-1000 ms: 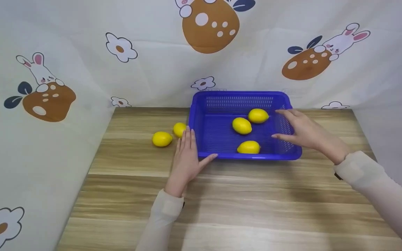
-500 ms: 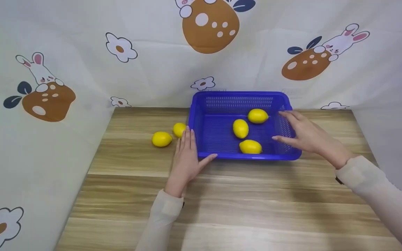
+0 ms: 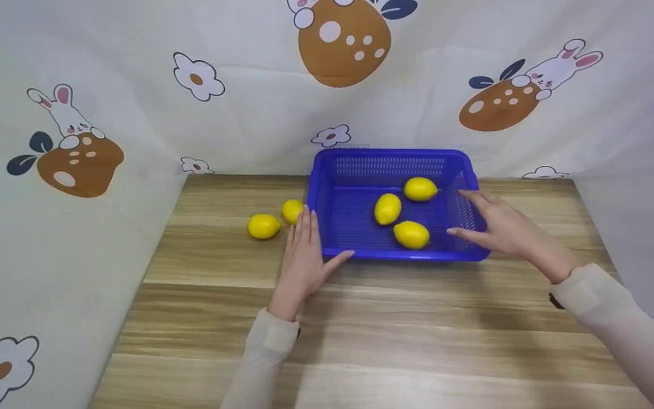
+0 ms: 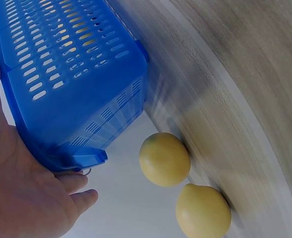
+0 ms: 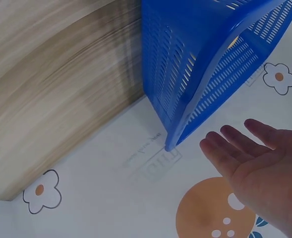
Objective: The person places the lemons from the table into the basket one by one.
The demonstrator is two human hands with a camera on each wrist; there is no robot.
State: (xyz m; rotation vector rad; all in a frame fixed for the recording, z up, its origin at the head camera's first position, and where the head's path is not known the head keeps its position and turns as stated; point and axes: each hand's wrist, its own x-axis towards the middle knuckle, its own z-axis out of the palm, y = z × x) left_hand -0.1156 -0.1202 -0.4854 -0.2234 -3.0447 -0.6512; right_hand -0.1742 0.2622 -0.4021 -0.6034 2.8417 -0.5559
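Note:
A blue plastic basket (image 3: 355, 213) with slotted walls stands at the back of the table. Inside it lie three lemons: one toward the back (image 3: 420, 189), another near the middle (image 3: 388, 209) and a third by the front wall (image 3: 411, 235). My left hand (image 3: 303, 261) rests against the basket's front left corner, fingers straight along the left rim and thumb on the front rim. Over the right rim hovers my right hand (image 3: 506, 227), fingers and thumb spread, holding nothing; the right wrist view shows it apart from the basket (image 5: 185, 54).
Two more lemons lie on the table left of the basket, one (image 3: 263, 226) farther out and one (image 3: 292, 211) partly behind my left fingertips. A printed cloth (image 3: 259, 130) hangs right behind the wood-grain table (image 3: 372, 329) and along its sides.
My right hand has drawn back slightly to the right and toward me. Inside the basket, the middle and front lemons have rolled and turned; the basket and left hand have stayed put.

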